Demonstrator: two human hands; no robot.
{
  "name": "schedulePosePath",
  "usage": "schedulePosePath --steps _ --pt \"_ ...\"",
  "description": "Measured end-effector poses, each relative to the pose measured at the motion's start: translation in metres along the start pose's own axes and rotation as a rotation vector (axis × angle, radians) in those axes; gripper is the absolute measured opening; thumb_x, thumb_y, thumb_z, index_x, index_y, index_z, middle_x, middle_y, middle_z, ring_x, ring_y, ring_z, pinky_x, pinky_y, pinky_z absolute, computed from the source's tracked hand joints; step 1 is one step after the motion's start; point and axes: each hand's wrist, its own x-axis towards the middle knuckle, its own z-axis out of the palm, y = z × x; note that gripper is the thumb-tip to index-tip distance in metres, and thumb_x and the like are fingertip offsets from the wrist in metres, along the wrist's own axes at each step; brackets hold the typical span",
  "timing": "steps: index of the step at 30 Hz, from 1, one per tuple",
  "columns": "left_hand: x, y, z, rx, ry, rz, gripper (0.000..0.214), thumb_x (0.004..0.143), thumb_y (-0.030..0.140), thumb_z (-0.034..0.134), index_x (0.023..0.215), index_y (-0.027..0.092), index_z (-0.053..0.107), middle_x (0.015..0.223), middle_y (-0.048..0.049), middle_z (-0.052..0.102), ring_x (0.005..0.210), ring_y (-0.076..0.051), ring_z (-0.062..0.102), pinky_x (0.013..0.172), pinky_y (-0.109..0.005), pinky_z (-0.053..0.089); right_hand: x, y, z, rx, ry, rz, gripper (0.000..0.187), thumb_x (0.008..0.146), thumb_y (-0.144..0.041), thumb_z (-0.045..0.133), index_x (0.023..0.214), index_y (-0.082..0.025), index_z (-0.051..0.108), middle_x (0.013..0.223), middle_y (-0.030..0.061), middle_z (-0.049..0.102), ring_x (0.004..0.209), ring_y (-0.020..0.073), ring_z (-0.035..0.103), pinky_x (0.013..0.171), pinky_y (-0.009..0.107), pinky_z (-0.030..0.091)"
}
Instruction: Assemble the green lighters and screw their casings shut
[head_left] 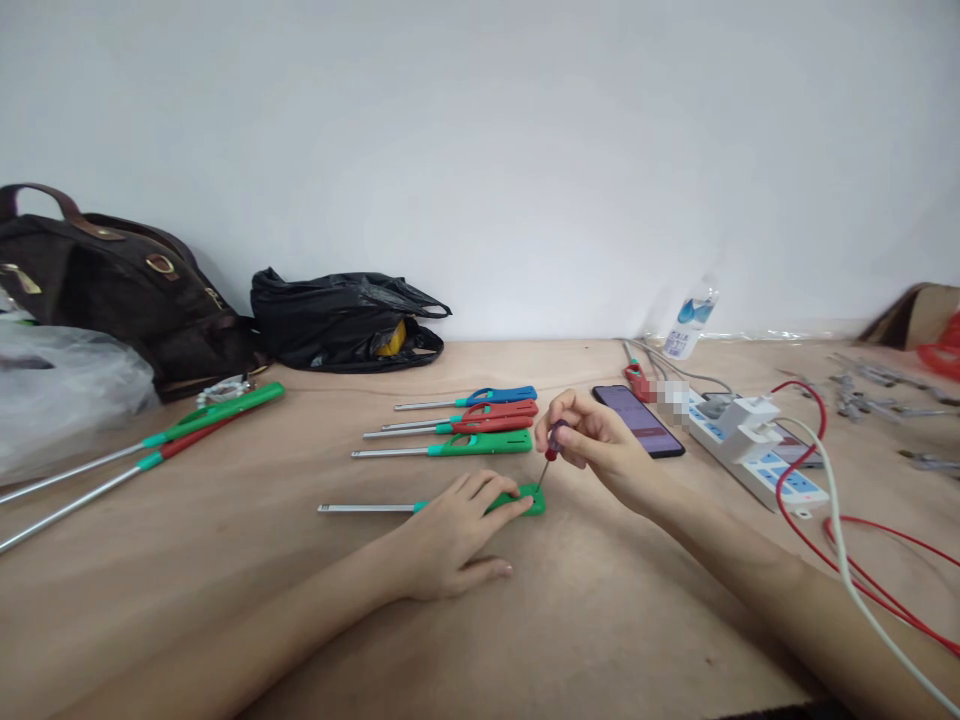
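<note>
A green gas lighter [531,503] with a long metal tube lies on the table, tube pointing left. My left hand [454,535] lies across its handle and holds it down, fingers over the green body and thumb apart on the tabletop. Pinched in my right hand [589,440] is a small screwdriver [551,455] with a red and purple-looking handle. Its thin shaft slants down to the butt end of the lighter, where the tip meets the handle. Behind them lie a green lighter [491,443], red lighters [499,412] and a blue lighter [506,394].
Longer green [225,408] and red lighters lie at left, before a dark bag [112,290] and a black plastic bag [330,320]. At right are a phone [637,420], a power strip [780,480] with cables, a bottle [691,318] and scattered metal parts [862,385].
</note>
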Motion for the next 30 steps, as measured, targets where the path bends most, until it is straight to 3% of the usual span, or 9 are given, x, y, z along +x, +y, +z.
schedulePosePath --steps 5,11,14,18,23,28,30 --pt "0.0002 -0.0001 0.0009 -0.003 0.006 0.003 0.056 0.092 0.044 0.055 0.14 0.017 0.043 0.131 -0.0159 0.049 0.123 -0.032 0.043 0.103 -0.049 0.04 -0.0004 0.0 0.0005 -0.022 0.007 0.006 0.024 0.097 -0.042 0.049 0.095 -0.019 0.058 0.08 0.0018 0.06 0.055 0.0095 0.038 0.055 0.028 0.032" --pt "0.0003 0.0001 0.0007 0.0 0.009 -0.001 0.056 0.093 0.045 0.055 0.14 0.019 0.042 0.132 -0.0152 0.049 0.122 -0.032 0.044 0.102 -0.048 0.041 -0.0005 -0.0025 0.0006 -0.037 0.007 0.019 0.022 0.086 -0.033 0.068 0.095 -0.023 0.051 0.08 0.0011 0.064 0.066 0.013 0.051 0.051 0.024 0.028" --pt "0.0002 0.0005 0.0006 -0.001 0.009 -0.004 0.055 0.093 0.045 0.054 0.141 0.019 0.042 0.132 -0.0148 0.049 0.122 -0.031 0.044 0.103 -0.048 0.04 0.0 -0.0031 0.0012 -0.07 0.013 0.026 0.017 0.09 -0.036 0.062 0.094 -0.02 0.061 0.083 0.0029 0.062 0.058 0.0103 0.044 0.051 0.026 0.029" --pt "0.0002 0.0006 0.0005 -0.005 0.017 -0.004 0.055 0.093 0.046 0.053 0.142 0.021 0.042 0.131 -0.014 0.049 0.122 -0.031 0.044 0.103 -0.047 0.04 0.0001 0.0006 0.0018 -0.001 0.008 0.026 0.026 0.095 -0.043 0.052 0.094 -0.019 0.063 0.08 0.0009 0.058 0.051 0.0077 0.036 0.054 0.028 0.031" --pt "0.0003 0.0006 0.0003 -0.023 0.034 0.003 0.055 0.093 0.046 0.053 0.141 0.022 0.043 0.131 -0.0139 0.049 0.122 -0.032 0.044 0.102 -0.048 0.041 -0.0001 0.0025 0.0018 0.045 0.015 0.007 0.021 0.088 -0.039 0.066 0.095 -0.022 0.055 0.075 -0.0006 0.061 0.057 0.0097 0.042 0.049 0.024 0.026" --pt "0.0004 0.0011 -0.0001 -0.019 0.023 -0.003 0.055 0.093 0.045 0.054 0.141 0.021 0.042 0.131 -0.0145 0.049 0.122 -0.032 0.044 0.103 -0.049 0.04 -0.0002 0.0025 0.0018 0.024 0.037 0.022 0.03 0.097 -0.046 0.049 0.094 -0.018 0.06 0.078 0.0006 0.059 0.048 0.0062 0.034 0.051 0.026 0.03" --pt "0.0006 0.0012 -0.0004 -0.015 0.012 -0.005 0.055 0.093 0.045 0.054 0.141 0.021 0.042 0.132 -0.0148 0.048 0.123 -0.032 0.043 0.103 -0.049 0.04 -0.0004 0.0032 0.002 0.058 0.042 0.009 0.027 0.095 -0.048 0.05 0.097 -0.021 0.056 0.077 -0.0008 0.058 0.049 0.0071 0.034 0.05 0.026 0.029"
